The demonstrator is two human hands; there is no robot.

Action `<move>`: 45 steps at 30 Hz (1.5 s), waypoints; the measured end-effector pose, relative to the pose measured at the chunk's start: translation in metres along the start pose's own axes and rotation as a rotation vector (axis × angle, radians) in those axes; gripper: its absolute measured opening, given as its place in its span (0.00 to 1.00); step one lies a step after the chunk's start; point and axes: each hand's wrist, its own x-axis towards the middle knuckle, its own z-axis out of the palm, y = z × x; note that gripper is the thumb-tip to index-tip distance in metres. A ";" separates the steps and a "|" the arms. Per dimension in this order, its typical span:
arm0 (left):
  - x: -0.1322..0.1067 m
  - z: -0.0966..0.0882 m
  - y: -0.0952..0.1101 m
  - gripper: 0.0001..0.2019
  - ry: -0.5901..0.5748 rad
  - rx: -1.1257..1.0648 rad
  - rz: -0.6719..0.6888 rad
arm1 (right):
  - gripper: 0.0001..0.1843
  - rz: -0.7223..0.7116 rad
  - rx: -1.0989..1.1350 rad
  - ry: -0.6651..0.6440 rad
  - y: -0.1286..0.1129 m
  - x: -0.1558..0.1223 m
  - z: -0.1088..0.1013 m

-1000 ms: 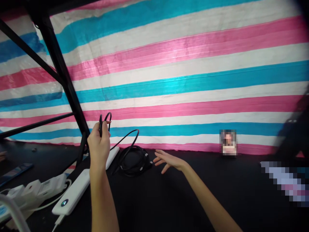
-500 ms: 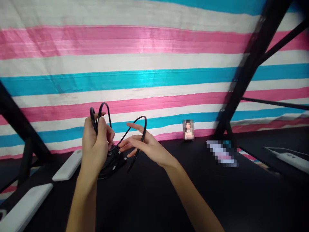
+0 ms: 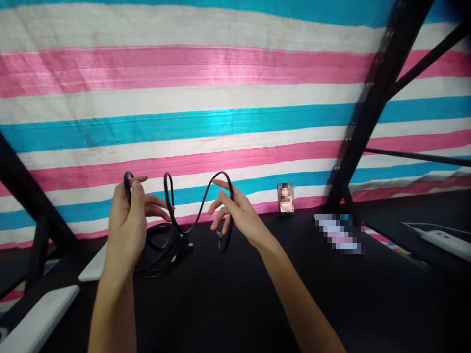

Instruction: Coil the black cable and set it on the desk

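Head view, both hands up over the black counter (image 3: 257,294).

- Left hand (image 3: 127,220), left of centre: fingers (image 3: 138,184) pressed together on a fold of the black cable (image 3: 221,173), with a small loop standing above the thumb.
- Right hand (image 3: 235,215), centre frame: fingers (image 3: 222,186) loosely spread. I read the cable as hooked over the forefinger, not clamped; its tail hangs down past the palm.
- Between the hands the cable sags in a shallow U running left to right across the frame, ends high, trough low.
- The rest lies in a coil (image 3: 162,262) on the counter, directly under the left hand and closer to it than to the right.
- White power bank (image 3: 40,314) at lower left, well apart from the coil.
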 end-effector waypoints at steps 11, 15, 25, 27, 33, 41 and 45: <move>-0.002 0.000 0.009 0.12 -0.027 -0.001 -0.033 | 0.22 -0.006 -0.216 0.156 -0.003 0.000 -0.016; -0.002 -0.002 0.009 0.11 0.014 -0.015 -0.012 | 0.22 -0.039 -0.262 0.266 -0.005 -0.001 -0.023; 0.004 -0.007 0.001 0.15 0.051 -0.155 -0.037 | 0.22 -0.108 -0.236 0.526 -0.016 -0.003 -0.047; 0.006 -0.009 0.000 0.14 0.140 -0.210 -0.036 | 0.21 -0.118 -0.171 0.554 -0.019 -0.004 -0.056; 0.012 -0.020 -0.003 0.10 0.486 -0.259 0.051 | 0.19 -0.003 0.001 0.432 -0.037 -0.015 -0.077; 0.017 -0.043 -0.030 0.14 0.528 -0.133 0.131 | 0.19 -0.048 -0.217 0.522 -0.057 -0.048 -0.096; 0.026 -0.048 -0.040 0.11 0.496 -0.224 -0.012 | 0.18 -0.054 -0.262 0.577 -0.066 -0.061 -0.109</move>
